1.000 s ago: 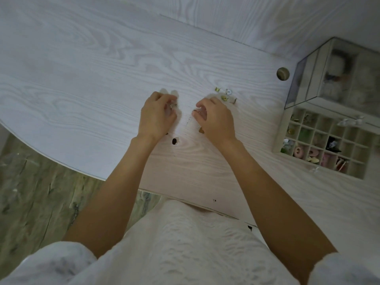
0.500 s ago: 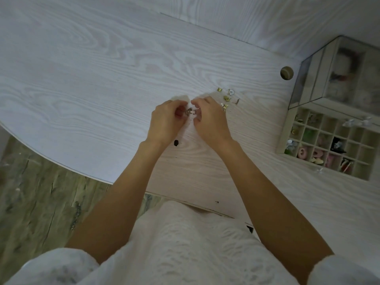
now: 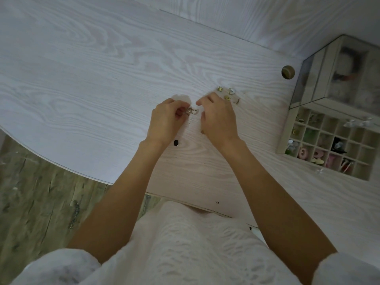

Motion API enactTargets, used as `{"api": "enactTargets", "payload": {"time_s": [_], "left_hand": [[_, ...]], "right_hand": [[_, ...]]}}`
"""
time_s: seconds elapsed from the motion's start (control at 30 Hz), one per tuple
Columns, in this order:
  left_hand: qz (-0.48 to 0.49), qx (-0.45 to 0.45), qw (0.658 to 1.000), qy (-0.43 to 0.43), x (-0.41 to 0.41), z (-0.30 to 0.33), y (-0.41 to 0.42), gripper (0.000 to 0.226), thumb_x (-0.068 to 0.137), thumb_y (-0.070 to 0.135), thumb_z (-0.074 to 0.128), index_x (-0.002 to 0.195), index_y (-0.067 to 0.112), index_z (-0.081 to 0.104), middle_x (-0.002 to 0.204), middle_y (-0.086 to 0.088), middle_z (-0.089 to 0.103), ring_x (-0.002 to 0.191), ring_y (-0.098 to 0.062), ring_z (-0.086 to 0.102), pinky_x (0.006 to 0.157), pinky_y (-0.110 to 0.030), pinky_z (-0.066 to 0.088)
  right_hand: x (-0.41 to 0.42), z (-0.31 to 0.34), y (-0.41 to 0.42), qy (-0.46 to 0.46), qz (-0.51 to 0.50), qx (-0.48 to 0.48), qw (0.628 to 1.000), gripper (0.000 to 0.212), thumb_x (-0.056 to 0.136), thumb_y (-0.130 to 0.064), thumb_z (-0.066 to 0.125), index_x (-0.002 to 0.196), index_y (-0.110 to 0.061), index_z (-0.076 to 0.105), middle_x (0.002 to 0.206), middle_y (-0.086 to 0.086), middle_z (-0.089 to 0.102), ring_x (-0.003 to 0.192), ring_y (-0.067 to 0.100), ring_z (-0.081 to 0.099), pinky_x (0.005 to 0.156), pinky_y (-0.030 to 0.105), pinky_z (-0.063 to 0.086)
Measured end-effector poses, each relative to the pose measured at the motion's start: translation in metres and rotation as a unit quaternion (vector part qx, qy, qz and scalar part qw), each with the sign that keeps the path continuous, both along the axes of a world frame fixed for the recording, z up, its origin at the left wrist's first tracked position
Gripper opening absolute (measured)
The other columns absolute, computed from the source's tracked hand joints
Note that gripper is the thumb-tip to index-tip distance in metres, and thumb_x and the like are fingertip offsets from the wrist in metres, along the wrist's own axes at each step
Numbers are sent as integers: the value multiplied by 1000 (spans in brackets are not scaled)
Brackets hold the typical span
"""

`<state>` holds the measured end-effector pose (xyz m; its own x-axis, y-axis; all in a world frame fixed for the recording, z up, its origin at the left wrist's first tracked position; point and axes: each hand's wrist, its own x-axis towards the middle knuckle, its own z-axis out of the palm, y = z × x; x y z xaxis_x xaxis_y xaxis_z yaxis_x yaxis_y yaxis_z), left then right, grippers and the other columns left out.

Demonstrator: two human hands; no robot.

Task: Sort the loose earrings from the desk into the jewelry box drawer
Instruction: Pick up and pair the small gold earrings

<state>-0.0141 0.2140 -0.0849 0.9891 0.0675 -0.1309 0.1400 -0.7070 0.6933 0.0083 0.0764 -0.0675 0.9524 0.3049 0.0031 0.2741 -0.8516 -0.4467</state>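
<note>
My left hand (image 3: 165,121) pinches a small pair of gold hoop earrings (image 3: 191,112) just above the white desk (image 3: 92,83). My right hand (image 3: 219,118) hovers right beside them, with the forefinger and thumb apart and not clearly touching them. Several loose gold earrings (image 3: 227,95) lie on the desk just beyond my right hand. The jewelry box drawer (image 3: 284,130) is pulled out at the right, its small compartments holding assorted earrings. Above it stands the glass jewelry box (image 3: 308,83).
A round cable hole (image 3: 287,72) sits in the desk left of the box. A dark mark (image 3: 176,143) lies near my left wrist. The desk's curved front edge (image 3: 61,165) runs at the lower left, with wooden floor (image 3: 37,202) below.
My hands came together over the earrings, then the right hand drew back slightly. The earrings now stay at my left fingertips.
</note>
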Motion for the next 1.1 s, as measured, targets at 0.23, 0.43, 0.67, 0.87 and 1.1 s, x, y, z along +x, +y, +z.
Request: {"api": "enactTargets", "payload": {"time_s": [0.23, 0.43, 0.67, 0.87, 1.1], "left_hand": [[4, -6, 1000, -5, -1, -1, 3, 18, 83, 13, 66, 101, 14, 69, 94, -4, 67, 79, -11, 62, 76, -22, 50], [9, 3, 1000, -12, -1, 0, 2, 15, 83, 13, 66, 98, 16, 70, 90, -2, 68, 75, -7, 59, 73, -20, 48], [22, -24, 999, 7, -2, 3, 3, 15, 83, 12, 66, 96, 17, 71, 89, 1, 70, 74, -3, 59, 73, -7, 45], [26, -119, 991, 59, -5, 12, 10, 15, 81, 17, 69, 95, 20, 73, 89, 7, 72, 82, 0, 65, 79, -11, 48], [-45, -223, 973, 43, -6, 48, -52, 15, 79, 15, 72, 95, 13, 73, 87, 5, 72, 75, 0, 66, 72, -15, 52]], "right_hand": [[3, -3, 3, -27, 8, -19, 999, 31, 68, 19, 48, 87, 1, 64, 89, 15, 63, 83, 32, 58, 71, 44, 50], [1, -2, 4, 7, 31, 6, 999, 31, 80, 10, 51, 107, -3, 62, 102, 13, 63, 94, 28, 57, 79, 36, 49], [1, -13, 22, 85, -20, 58, 995, 24, 84, 3, 57, 106, -3, 61, 100, 13, 60, 87, 23, 59, 74, 24, 44], [-3, -4, 11, 137, -91, 200, 966, 26, 78, 0, 67, 103, -8, 63, 85, 2, 65, 78, 11, 62, 76, 30, 55], [-34, 40, -67, 88, -148, 299, 939, 15, 80, -5, 69, 94, -10, 65, 87, -1, 67, 80, 6, 65, 73, 17, 53]]}}
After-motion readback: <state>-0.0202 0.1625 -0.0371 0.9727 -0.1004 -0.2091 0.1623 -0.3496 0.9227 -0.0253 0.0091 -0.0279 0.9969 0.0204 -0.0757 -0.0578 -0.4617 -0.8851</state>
